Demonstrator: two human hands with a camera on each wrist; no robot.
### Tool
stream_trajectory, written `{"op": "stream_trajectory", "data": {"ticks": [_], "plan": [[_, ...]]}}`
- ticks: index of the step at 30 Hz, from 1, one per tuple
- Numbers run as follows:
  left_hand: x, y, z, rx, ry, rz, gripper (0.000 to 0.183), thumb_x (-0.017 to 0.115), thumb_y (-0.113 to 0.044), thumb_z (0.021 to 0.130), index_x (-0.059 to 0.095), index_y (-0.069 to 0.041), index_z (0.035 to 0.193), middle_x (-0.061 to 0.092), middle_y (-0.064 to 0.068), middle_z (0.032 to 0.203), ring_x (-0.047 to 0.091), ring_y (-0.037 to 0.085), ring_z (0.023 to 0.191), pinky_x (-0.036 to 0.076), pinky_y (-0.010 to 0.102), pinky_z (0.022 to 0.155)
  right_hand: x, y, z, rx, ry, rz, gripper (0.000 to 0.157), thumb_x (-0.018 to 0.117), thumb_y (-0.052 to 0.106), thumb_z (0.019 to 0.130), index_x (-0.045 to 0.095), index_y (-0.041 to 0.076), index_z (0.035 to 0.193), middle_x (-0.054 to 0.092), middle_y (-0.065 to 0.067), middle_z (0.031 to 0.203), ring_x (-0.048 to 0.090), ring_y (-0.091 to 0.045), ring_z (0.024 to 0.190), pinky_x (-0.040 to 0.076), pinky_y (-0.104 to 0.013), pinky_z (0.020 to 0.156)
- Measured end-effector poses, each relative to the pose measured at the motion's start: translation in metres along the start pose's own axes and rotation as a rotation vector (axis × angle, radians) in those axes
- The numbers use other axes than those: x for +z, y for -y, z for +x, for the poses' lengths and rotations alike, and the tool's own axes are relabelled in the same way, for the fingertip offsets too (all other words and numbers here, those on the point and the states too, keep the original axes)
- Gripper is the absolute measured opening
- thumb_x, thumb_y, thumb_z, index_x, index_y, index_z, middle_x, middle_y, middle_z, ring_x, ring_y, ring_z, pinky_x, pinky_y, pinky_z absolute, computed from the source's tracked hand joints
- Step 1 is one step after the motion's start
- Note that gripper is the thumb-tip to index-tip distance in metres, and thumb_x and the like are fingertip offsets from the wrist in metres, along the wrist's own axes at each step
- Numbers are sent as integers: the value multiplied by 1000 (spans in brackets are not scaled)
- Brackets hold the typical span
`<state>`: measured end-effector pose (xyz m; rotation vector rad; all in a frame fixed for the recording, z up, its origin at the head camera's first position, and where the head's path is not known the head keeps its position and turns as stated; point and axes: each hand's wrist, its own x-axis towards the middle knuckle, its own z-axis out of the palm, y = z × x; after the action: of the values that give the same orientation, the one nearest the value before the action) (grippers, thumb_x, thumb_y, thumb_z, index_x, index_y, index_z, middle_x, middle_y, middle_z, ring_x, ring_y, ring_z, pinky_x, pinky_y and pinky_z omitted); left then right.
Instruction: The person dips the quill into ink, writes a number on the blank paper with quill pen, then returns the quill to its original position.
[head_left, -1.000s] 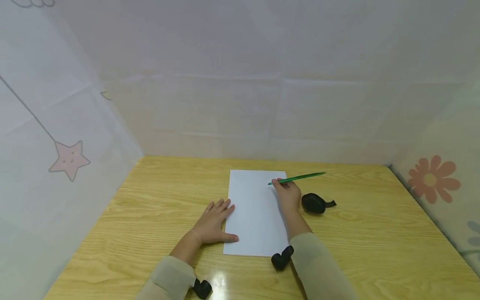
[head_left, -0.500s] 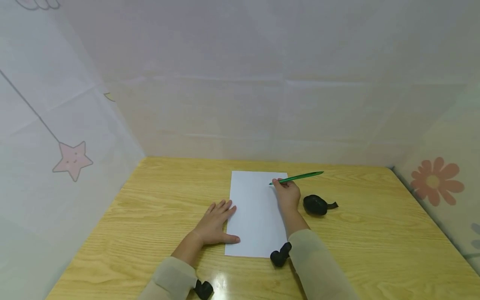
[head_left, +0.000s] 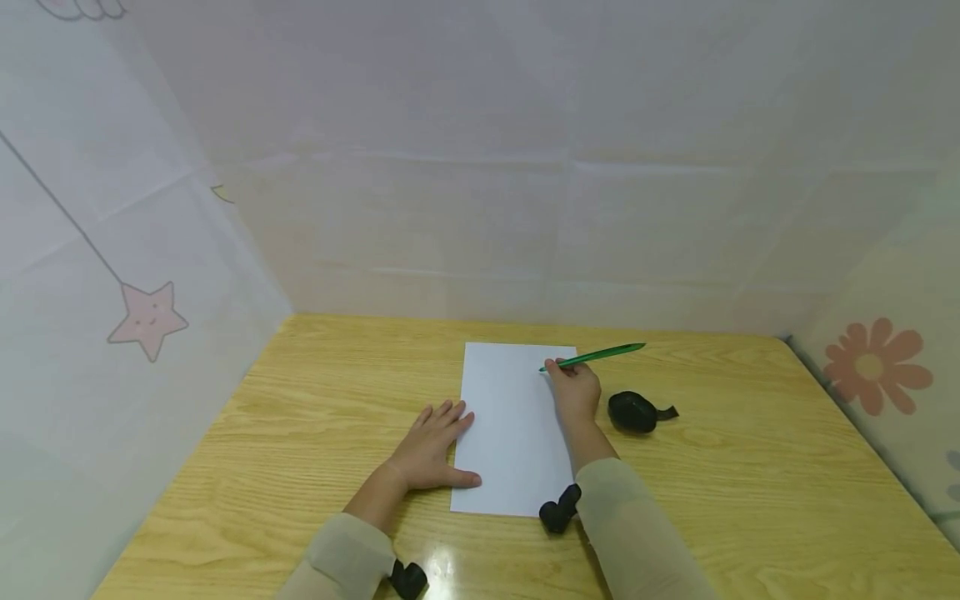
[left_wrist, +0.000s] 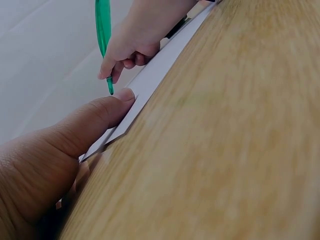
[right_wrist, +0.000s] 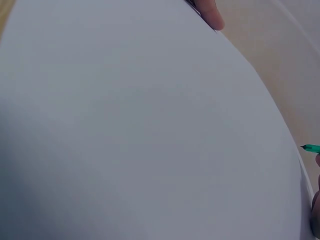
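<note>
A white sheet of paper [head_left: 506, 433] lies on the wooden table. My left hand [head_left: 429, 454] rests with spread fingers over its left edge, the thumb on the lower left part. In my right hand [head_left: 576, 396] a green pen [head_left: 600, 354] is pinched between thumb and fingers, its tip over the upper right of the sheet and its back end slanting up to the right. The left wrist view shows the pen [left_wrist: 103, 30] pointing down beyond my left thumb [left_wrist: 97, 117]. Only the pen's dark tip [right_wrist: 310, 148] enters the right wrist view, beside the paper [right_wrist: 150, 120], which shows no marks.
To the right of my right hand sits a black rounded object [head_left: 632, 412] with a short tab. The wooden table [head_left: 750, 467] ends at a pale cloth backdrop [head_left: 450, 233] at the back and sides, printed with a star [head_left: 147, 320] and a flower [head_left: 876, 367].
The whole head view has shifted slightly. The pen's back end has swung a little toward the left while its tip stays near the same spot; the left hand keeps its place on the paper.
</note>
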<state>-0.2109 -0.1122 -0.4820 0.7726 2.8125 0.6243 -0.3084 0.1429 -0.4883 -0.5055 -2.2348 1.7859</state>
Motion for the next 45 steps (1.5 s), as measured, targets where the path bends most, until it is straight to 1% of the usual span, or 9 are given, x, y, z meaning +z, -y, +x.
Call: {"op": "stream_trajectory", "data": {"ticks": [2, 4, 10, 18, 21, 24, 31, 39, 45], "plan": [[0, 0, 0, 0, 3, 4, 98, 72, -60, 78, 35, -8, 153, 23, 12, 163, 15, 33, 153, 8, 54, 124, 0, 0, 0, 6, -1, -7, 36, 74, 27, 88, 68, -1, 110, 70, -21, 110, 68, -28, 104, 56, -28, 84], [0, -1, 1, 1, 2, 6, 98, 71, -61, 78, 35, -8, 153, 23, 12, 163, 15, 33, 153, 8, 54, 124, 0, 0, 0, 9, -1, -11, 36, 74, 27, 88, 68, -1, 110, 70, -21, 110, 68, -28, 104, 57, -30, 85], [0, -2, 1, 3, -3, -1, 97, 71, -60, 78, 35, -9, 152, 24, 11, 163, 16, 33, 153, 8, 54, 124, 0, 0, 0, 9, 6, -28, 36, 73, 27, 88, 67, -1, 109, 70, -21, 110, 68, -29, 104, 58, -29, 83], [0, -3, 0, 12, -11, -10, 98, 72, -60, 78, 36, -8, 152, 24, 13, 162, 16, 33, 152, 8, 55, 124, -1, 0, -2, 0, 13, -58, 35, 73, 26, 88, 67, -1, 109, 70, -21, 109, 69, -29, 103, 58, -35, 84], [0, -3, -1, 20, -12, -12, 98, 72, -60, 78, 36, -7, 152, 25, 14, 162, 16, 35, 152, 8, 56, 123, -1, 0, -2, -4, 10, -65, 35, 73, 26, 88, 68, -1, 109, 71, -21, 109, 69, -30, 103, 59, -34, 84], [0, -4, 0, 16, -10, -5, 98, 72, -60, 78, 35, -8, 152, 24, 13, 163, 15, 34, 152, 8, 55, 124, -1, -1, -1, -6, 7, -75, 34, 73, 27, 88, 68, -1, 108, 71, -21, 108, 69, -29, 102, 59, -32, 82], [1, -4, 2, 7, -1, 10, 98, 71, -60, 78, 34, -9, 153, 23, 11, 163, 15, 32, 153, 8, 53, 124, -1, -1, -2, -30, 0, -135, 34, 71, 30, 89, 69, 1, 107, 72, -19, 105, 69, -29, 97, 57, -31, 77], [0, -4, 1, -2, 2, -3, 98, 72, -61, 78, 34, -10, 153, 24, 10, 163, 15, 30, 153, 7, 53, 125, -1, 3, -7, -26, 2, -133, 35, 70, 29, 90, 68, 0, 110, 71, -20, 107, 68, -29, 100, 58, -39, 85], [1, -4, 1, -2, 5, -5, 98, 72, -60, 78, 34, -10, 153, 24, 10, 163, 15, 31, 153, 8, 53, 125, -1, 3, -7, -10, 11, -147, 34, 71, 30, 90, 69, 1, 108, 71, -18, 106, 69, -28, 99, 58, -39, 84]]}}
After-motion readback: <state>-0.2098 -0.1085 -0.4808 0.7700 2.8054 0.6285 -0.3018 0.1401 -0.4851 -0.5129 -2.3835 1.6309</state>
